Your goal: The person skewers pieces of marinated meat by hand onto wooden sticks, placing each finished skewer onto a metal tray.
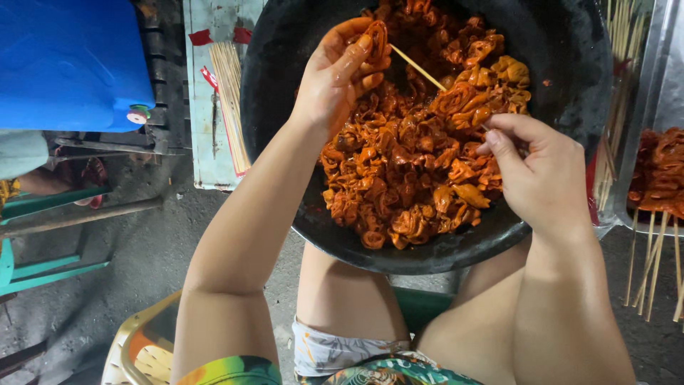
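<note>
A big black pan (570, 78) rests on my lap, piled with orange-red marinated meat pieces (410, 167). My left hand (340, 71) is over the pan's upper left and pinches one curled piece of meat (375, 37) between thumb and fingers. A thin bamboo skewer (419, 68) runs from that piece down to the right across the meat. My right hand (538, 171) is at the pan's right side, fingers closed around the skewer's lower end, which is hidden in my grip.
A bundle of bare bamboo skewers (231, 100) lies on a pale board left of the pan. A metal tray (652, 93) at the right holds finished meat skewers (659, 178). A blue container (71, 60) sits at the upper left, a green stool (43, 267) below it.
</note>
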